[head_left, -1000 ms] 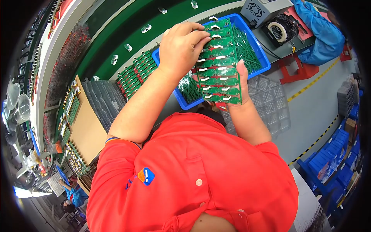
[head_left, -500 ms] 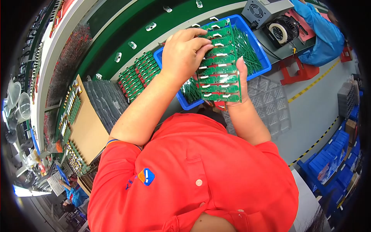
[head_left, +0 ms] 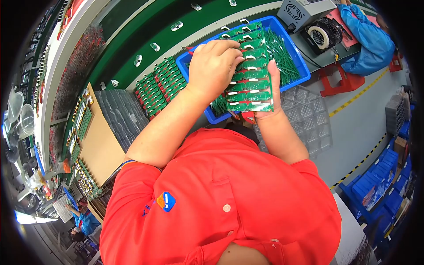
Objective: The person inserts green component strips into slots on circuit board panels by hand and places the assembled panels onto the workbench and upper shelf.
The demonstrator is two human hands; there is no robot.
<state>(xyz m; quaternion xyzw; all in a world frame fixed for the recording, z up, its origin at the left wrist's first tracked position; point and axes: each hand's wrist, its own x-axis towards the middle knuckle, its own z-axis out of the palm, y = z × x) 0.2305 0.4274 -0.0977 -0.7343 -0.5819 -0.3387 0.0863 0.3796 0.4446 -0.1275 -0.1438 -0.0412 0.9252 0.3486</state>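
A green circuit board panel (head_left: 251, 85), made of several joined rows with white connectors, is tilted up in front of my chest. My right hand (head_left: 274, 90) supports it from below, its thumb along the right edge and its other fingers hidden behind. My left hand (head_left: 215, 66) is closed, with bent fingertips pressed together on the panel's upper left part; what exactly they pinch is hard to see. Behind and under the panel stands a blue bin (head_left: 304, 73) holding many thin green strips (head_left: 282, 59).
Rows of circuit boards (head_left: 160, 86) lie left of the bin. Farther left are a brown cardboard sheet (head_left: 99, 137) and dark stacked sheets (head_left: 120, 117). Clear plastic trays (head_left: 307, 119) are at right. A grey metal box (head_left: 302, 13) and a person in blue sleeves (head_left: 369, 42) are beyond.
The panel's lower edge has risen slightly. My left hand has come a little lower along the panel, its fingers still closed. The view has shifted slightly.
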